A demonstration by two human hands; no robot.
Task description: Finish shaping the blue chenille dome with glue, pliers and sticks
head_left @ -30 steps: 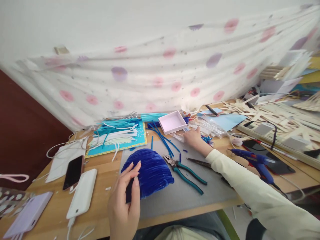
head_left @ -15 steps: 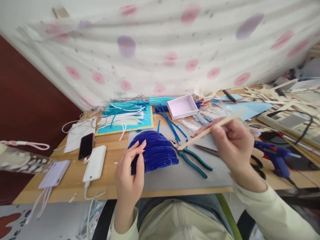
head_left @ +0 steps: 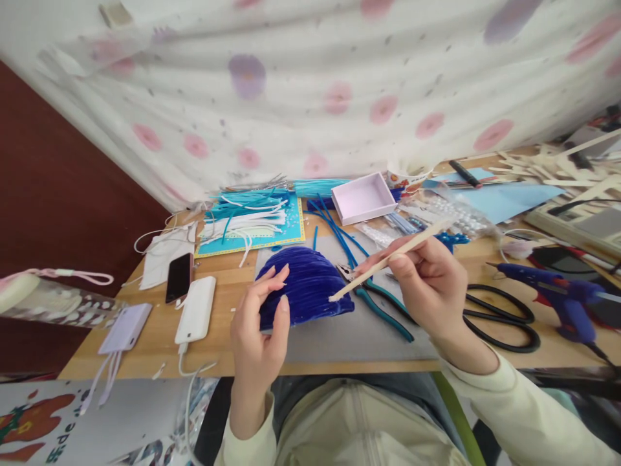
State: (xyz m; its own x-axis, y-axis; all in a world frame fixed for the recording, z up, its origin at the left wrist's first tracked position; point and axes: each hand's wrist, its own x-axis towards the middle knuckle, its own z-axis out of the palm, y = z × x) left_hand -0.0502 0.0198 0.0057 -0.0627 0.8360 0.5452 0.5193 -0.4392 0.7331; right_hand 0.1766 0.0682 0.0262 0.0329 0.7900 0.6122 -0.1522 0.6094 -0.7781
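A dark blue fan-shaped piece [head_left: 310,285] made of fuzzy strips lies on a grey mat [head_left: 359,333]. My left hand [head_left: 259,327] rests at its left edge, fingers curled, thumb and fingertips touching the piece. My right hand [head_left: 429,288] is closed round a thin wooden stick [head_left: 388,260], held like a pen. The stick's lower tip points at the right edge of the blue piece. Green-handled pliers [head_left: 383,309] lie just under the stick.
Black scissors [head_left: 502,317] and a blue glue gun [head_left: 557,298] lie to the right. A pink box [head_left: 363,197], blue and white strips [head_left: 247,220], a phone [head_left: 179,277] and a white power bank [head_left: 196,309] sit behind and left. Wooden sticks [head_left: 548,168] pile at far right.
My right hand reached to the back of the desk, came back with the wooden stick and lowered its tip toward the blue piece. The left hand stayed on the piece.
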